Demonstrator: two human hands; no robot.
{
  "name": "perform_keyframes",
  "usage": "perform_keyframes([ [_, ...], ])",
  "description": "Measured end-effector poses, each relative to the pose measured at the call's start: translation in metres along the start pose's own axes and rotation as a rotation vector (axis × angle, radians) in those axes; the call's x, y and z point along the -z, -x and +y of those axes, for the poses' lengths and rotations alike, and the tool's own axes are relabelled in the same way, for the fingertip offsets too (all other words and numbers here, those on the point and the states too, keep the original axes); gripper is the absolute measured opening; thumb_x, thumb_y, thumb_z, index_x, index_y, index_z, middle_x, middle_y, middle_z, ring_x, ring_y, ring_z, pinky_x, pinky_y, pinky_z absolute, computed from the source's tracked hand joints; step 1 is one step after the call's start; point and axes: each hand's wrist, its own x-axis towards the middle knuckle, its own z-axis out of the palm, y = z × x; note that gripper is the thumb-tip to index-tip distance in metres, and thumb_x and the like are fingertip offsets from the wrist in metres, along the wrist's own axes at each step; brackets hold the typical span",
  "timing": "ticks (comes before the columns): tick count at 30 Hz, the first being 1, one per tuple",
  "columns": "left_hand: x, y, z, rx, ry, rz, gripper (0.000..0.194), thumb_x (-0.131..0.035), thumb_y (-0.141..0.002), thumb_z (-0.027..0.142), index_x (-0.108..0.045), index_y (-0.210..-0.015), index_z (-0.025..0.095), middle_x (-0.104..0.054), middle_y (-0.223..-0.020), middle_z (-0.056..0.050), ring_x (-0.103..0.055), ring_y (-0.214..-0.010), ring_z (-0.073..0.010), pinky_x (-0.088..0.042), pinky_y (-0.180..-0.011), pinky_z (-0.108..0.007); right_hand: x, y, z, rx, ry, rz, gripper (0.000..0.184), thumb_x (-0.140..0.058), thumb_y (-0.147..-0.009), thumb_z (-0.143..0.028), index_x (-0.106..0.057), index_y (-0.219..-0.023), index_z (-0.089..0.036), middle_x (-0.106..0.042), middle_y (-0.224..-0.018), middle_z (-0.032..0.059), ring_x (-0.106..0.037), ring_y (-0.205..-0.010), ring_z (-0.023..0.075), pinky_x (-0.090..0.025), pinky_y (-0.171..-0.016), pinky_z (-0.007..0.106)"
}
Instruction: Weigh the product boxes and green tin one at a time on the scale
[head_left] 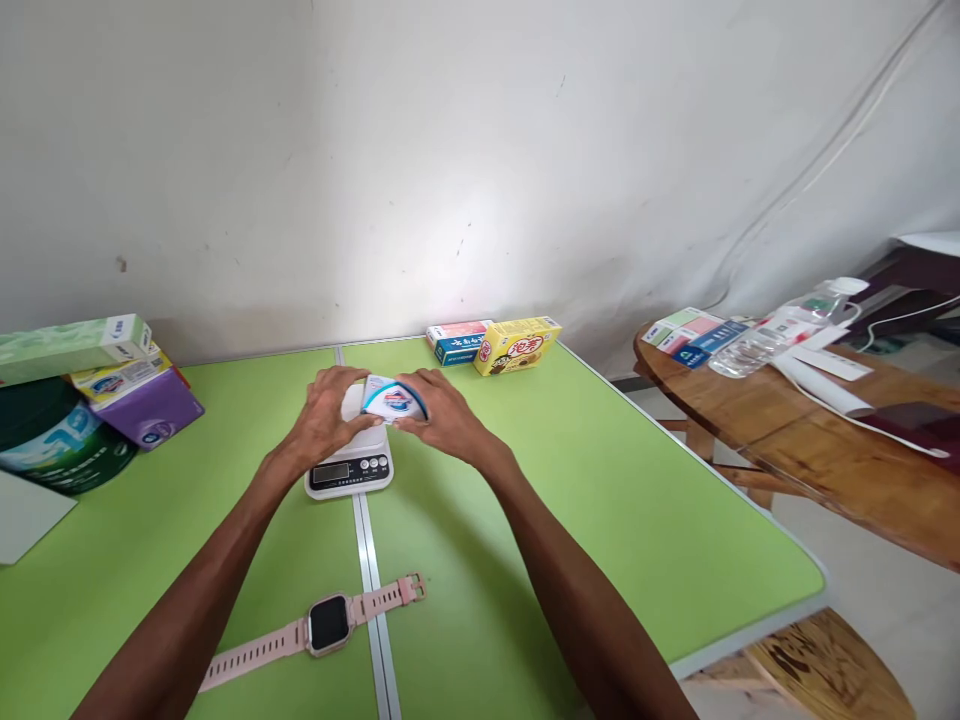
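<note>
Both my hands hold a small white box with blue and red print (pixel 393 400) just above the platform of a white kitchen scale (pixel 350 470). My left hand (pixel 324 417) grips the box's left end with fingers curled round it. My right hand (pixel 442 415) grips its right end the same way. I cannot tell whether the box touches the scale's platform. The scale stands on the green table (pixel 600 500), on the metal seam down its middle.
A pink smartwatch (pixel 328 623) lies flat near the front edge. A yellow box (pixel 517 346) and a blue-and-red box (pixel 457 343) sit at the back. Stacked boxes and a dark tub (pixel 52 440) are at the left. A wooden table (pixel 825 420) with items stands on the right.
</note>
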Motion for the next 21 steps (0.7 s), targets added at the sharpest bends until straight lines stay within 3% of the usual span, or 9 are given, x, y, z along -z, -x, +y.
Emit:
perform_keyframes([
  [5,-0.037,0.011,0.053,-0.189,0.084,-0.033,0.066,-0.075,-0.101,0.032,-0.051,-0.162,0.026,-0.065,-0.155,-0.016,-0.061,-0.144,-0.0355,-0.054,-0.119,-0.06,0.047,0.032,0.077,-0.109,0.107,0.257,0.054,-0.08,-0.089,-0.036,-0.07,-0.141,-0.024,-0.073,-0.14,0.0154,-0.065,-0.129,0.0397,-0.054,-0.113,0.058],
  [8,-0.047,0.034,0.065,-0.302,0.129,-0.09,0.056,-0.074,-0.102,0.029,-0.057,-0.156,0.026,-0.069,-0.148,-0.015,-0.065,-0.14,-0.0335,-0.057,-0.117,-0.056,0.081,0.034,0.124,-0.186,0.225,0.399,0.054,-0.077,-0.089,-0.041,-0.069,-0.139,-0.023,-0.074,-0.135,0.0172,-0.065,-0.125,0.0422,-0.053,-0.111,0.061],
  [11,-0.046,0.036,0.066,-0.281,0.167,-0.086,0.047,-0.073,-0.103,0.028,-0.063,-0.149,0.027,-0.072,-0.142,-0.013,-0.068,-0.134,-0.0322,-0.059,-0.114,-0.053,0.111,0.023,0.165,-0.262,0.32,0.485,0.055,-0.074,-0.087,-0.043,-0.068,-0.137,-0.021,-0.073,-0.133,0.0196,-0.064,-0.123,0.0437,-0.051,-0.11,0.062],
  [13,-0.045,0.016,0.07,-0.246,0.208,-0.076,0.04,-0.071,-0.104,0.03,-0.066,-0.143,0.026,-0.074,-0.137,-0.012,-0.07,-0.13,-0.0311,-0.06,-0.112,-0.051,0.125,0.012,0.186,-0.287,0.353,0.48,0.055,-0.074,-0.084,-0.041,-0.069,-0.135,-0.02,-0.074,-0.132,0.0198,-0.064,-0.122,0.0437,-0.051,-0.11,0.062],
  [15,-0.051,-0.02,0.08,-0.224,0.25,-0.076,0.038,-0.07,-0.104,0.033,-0.067,-0.141,0.024,-0.074,-0.137,-0.013,-0.07,-0.129,-0.0309,-0.059,-0.113,-0.051,0.133,0.001,0.199,-0.3,0.364,0.432,0.053,-0.074,-0.082,-0.039,-0.07,-0.131,-0.021,-0.075,-0.13,0.0192,-0.065,-0.12,0.0429,-0.052,-0.109,0.06],
  [18,-0.071,-0.093,0.099,-0.214,0.261,-0.087,0.05,-0.073,-0.1,0.034,-0.063,-0.147,0.021,-0.069,-0.146,-0.015,-0.064,-0.139,-0.0339,-0.055,-0.119,-0.052,0.139,-0.015,0.209,-0.325,0.36,0.332,0.051,-0.074,-0.08,-0.037,-0.073,-0.128,-0.021,-0.076,-0.129,0.0185,-0.067,-0.118,0.0416,-0.053,-0.108,0.058],
  [21,-0.098,-0.154,0.11,-0.144,0.233,-0.139,0.047,-0.071,-0.097,0.027,-0.065,-0.143,0.018,-0.069,-0.143,-0.016,-0.064,-0.138,-0.034,-0.054,-0.118,-0.05,0.145,-0.025,0.212,-0.338,0.366,0.253,0.051,-0.074,-0.082,-0.036,-0.073,-0.13,-0.02,-0.077,-0.131,0.0187,-0.068,-0.121,0.0415,-0.053,-0.11,0.057],
])
